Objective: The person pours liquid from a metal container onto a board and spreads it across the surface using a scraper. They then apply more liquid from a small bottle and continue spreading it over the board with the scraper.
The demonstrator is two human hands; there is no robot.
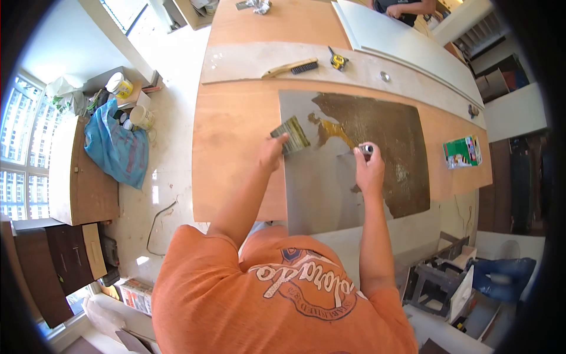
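A grey sheet [315, 194] lies flat on the plywood table [236, 124], its right part coated dark brown with glue. My left hand [271, 152] holds a wide paintbrush [291, 134] at the sheet's upper left. My right hand [369, 168] grips a small metal can [366, 149] tipped over the sheet. A yellowish puddle of glue [333, 131] sits on the sheet between brush and can.
A second brush [291, 68] and a yellow tape measure [338, 61] lie on the pale strip farther back, by a white panel [407, 50]. A green box [461, 152] sits at right. Another person [407, 9] stands beyond. Paint tins [121, 85] and a blue bag [115, 147] are left.
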